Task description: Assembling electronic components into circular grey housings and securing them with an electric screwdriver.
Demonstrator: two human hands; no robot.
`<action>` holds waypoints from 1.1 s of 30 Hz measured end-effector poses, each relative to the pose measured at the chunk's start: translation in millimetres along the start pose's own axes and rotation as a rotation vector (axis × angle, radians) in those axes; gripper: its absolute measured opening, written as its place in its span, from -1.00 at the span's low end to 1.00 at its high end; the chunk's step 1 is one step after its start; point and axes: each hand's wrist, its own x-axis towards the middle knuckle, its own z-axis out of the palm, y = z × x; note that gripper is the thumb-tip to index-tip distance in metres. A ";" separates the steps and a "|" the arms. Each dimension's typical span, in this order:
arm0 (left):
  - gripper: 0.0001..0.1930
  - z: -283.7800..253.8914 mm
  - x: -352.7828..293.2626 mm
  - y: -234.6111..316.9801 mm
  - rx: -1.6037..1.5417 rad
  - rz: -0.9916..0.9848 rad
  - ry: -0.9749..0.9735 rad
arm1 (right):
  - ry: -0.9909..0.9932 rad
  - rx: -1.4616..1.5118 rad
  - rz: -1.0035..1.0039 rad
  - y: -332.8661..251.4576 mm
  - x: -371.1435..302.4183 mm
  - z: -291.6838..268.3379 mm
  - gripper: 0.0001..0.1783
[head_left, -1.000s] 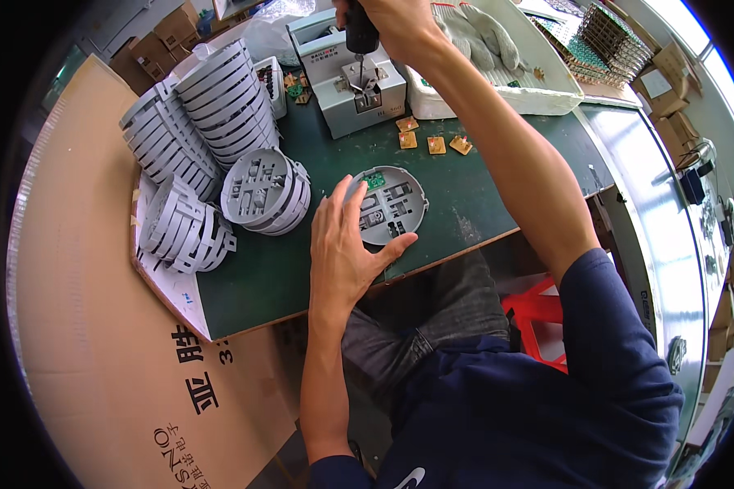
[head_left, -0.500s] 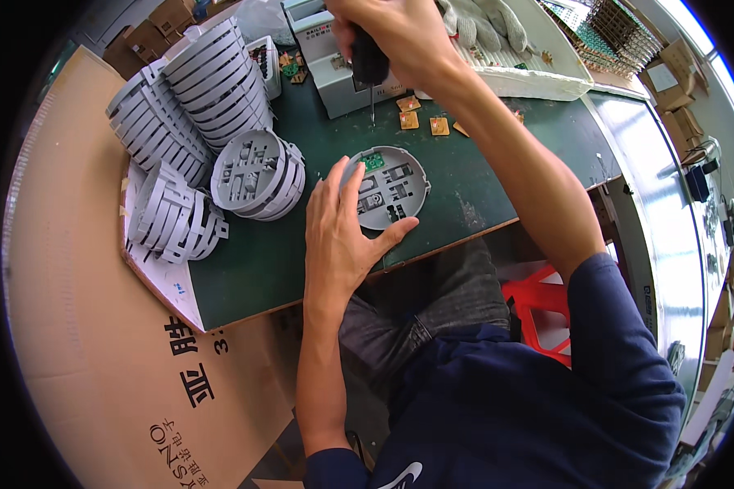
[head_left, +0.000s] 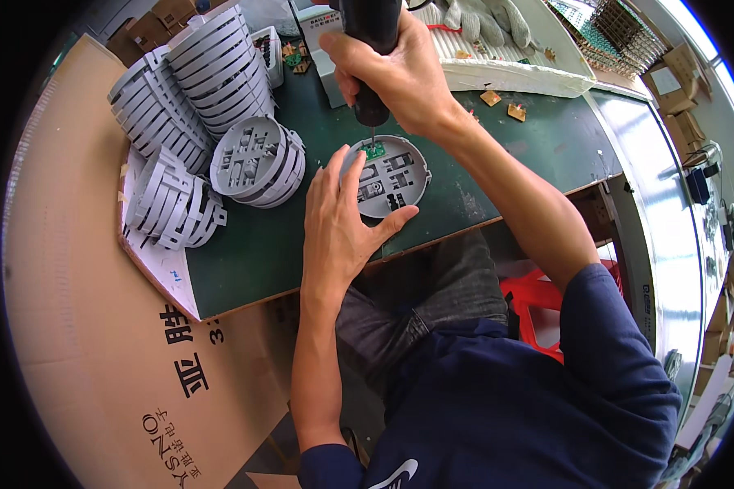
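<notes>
From the head view, a round grey plastic housing (head_left: 390,176) is seen lying flat on the green table (head_left: 253,244), just above the near edge and a little above the picture's centre. Its open face is turned up: raised ribs and rectangular compartments are visible inside, and a small green circuit board (head_left: 373,151) is seated at its 11 o'clock rim. A short tab sticks out at 3 o'clock.

The left hand (head_left: 342,220) is laid flat and spread against the housing from 8 o'clock, fingers resting on the left rim, thumb pressed at the lower edge; nothing is gripped, the part is only pinned down.

The right hand (head_left: 400,73) is wrapped tight round a black electric screwdriver (head_left: 373,57), held upright at 12 o'clock of the housing. Its thin bit is brought down onto the green board.

At 9 o'clock of the housing a short pile of identical grey housings (head_left: 257,163) is leaning, and beyond it, toward 10 o'clock, long tilted stacks of grey rings (head_left: 192,81) are fanned out. A brown cardboard sheet (head_left: 73,326) is spread at the far left.
</notes>
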 end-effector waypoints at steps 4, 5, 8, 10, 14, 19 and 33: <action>-0.07 0.0 -0.9 1.2 -0.005 -0.006 -0.001 | -0.014 0.025 0.017 -1.5 -1.7 0.1 -0.73; -0.07 0.7 -1.3 0.5 -0.007 -0.009 -0.002 | -0.023 0.030 0.007 -1.2 -1.8 0.8 -0.72; -0.03 3.0 -1.7 -3.1 0.007 0.021 0.021 | -0.178 -0.012 0.048 7.4 4.9 -1.9 -0.68; -0.02 3.5 -0.8 -4.5 -0.001 0.028 0.025 | -0.177 -0.008 0.030 7.8 4.5 1.6 -0.67; -0.02 1.9 0.1 -1.6 -0.005 0.005 0.011 | -0.205 0.001 0.073 1.8 4.3 0.9 -0.64; -0.10 0.7 0.0 0.1 0.003 0.000 0.007 | -0.194 -0.001 0.074 7.3 2.6 0.6 -0.64; -0.11 -6.3 -1.6 4.9 0.009 0.075 0.127 | -0.293 -0.060 0.052 5.5 33.0 -12.2 -0.59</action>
